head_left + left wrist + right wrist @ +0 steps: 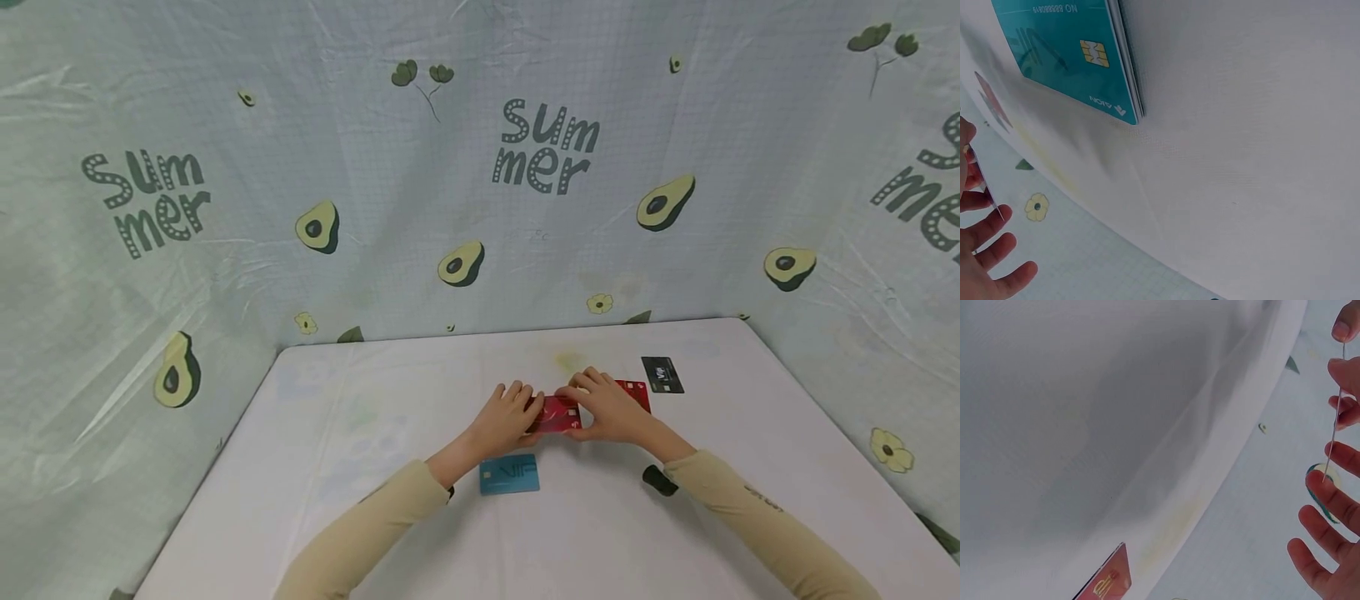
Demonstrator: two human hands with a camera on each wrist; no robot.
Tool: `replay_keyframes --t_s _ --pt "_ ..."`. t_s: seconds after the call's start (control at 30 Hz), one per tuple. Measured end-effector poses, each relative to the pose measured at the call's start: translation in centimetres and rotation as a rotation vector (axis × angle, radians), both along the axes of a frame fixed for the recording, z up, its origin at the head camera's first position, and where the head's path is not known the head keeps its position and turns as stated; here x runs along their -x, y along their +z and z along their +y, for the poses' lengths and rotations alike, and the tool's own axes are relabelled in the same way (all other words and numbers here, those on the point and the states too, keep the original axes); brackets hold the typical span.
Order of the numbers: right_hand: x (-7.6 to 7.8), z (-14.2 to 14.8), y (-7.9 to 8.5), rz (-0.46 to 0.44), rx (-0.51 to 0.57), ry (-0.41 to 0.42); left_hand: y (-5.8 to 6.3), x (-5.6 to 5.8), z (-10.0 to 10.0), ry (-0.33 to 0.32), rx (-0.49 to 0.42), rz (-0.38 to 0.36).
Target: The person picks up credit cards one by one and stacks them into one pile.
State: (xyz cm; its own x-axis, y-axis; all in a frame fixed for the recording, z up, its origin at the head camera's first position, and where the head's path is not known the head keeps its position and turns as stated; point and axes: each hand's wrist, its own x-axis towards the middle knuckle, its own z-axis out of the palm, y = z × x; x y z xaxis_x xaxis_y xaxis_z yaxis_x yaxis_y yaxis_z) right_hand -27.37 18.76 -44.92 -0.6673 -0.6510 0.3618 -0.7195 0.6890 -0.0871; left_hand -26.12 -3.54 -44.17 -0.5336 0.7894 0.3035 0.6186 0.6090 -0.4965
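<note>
A red card with a gold chip is held between both hands, close above the table. My left hand pinches its left end, and my right hand pinches its right end. In the right wrist view the held card shows edge-on as a thin line between the fingers. A teal VIP card lies on top of a small stack near my left wrist. Partly hidden behind my right hand, another red card lies on the table.
A black VIP card lies at the back right, beside the red one. Near the right sleeve is a small black object. The white table ends against a hanging sheet printed with avocados.
</note>
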Motion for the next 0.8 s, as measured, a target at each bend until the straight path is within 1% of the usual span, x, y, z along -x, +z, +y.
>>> replay_keyframes --t_s 0.17,0.3,0.43,0.53,0.63,0.8 --pt "-0.1 -0.3 -0.2 -0.028 -0.007 -0.009 0.1 -0.4 -0.4 0.003 -0.014 0.005" --pt "-0.3 -0.5 -0.3 -0.021 -0.009 -0.002 0.1 -0.8 -0.8 0.015 -0.015 -0.014" --pt "-0.6 -0.8 -0.3 -0.006 -0.006 0.014 0.0 -1.3 -1.3 0.026 0.004 -0.026" --pt "-0.8 -1.0 -0.2 -0.006 -0.015 0.021 0.1 -1.7 -1.7 0.016 0.005 -0.028" --pt "-1.0 -1.2 -0.1 -0.026 -0.016 0.026 0.1 -2.0 -2.0 0.003 -0.008 -0.025" --pt "-1.3 -1.6 -0.3 -0.035 -0.008 0.049 -0.1 -2.4 -2.6 -0.005 -0.024 -0.034"
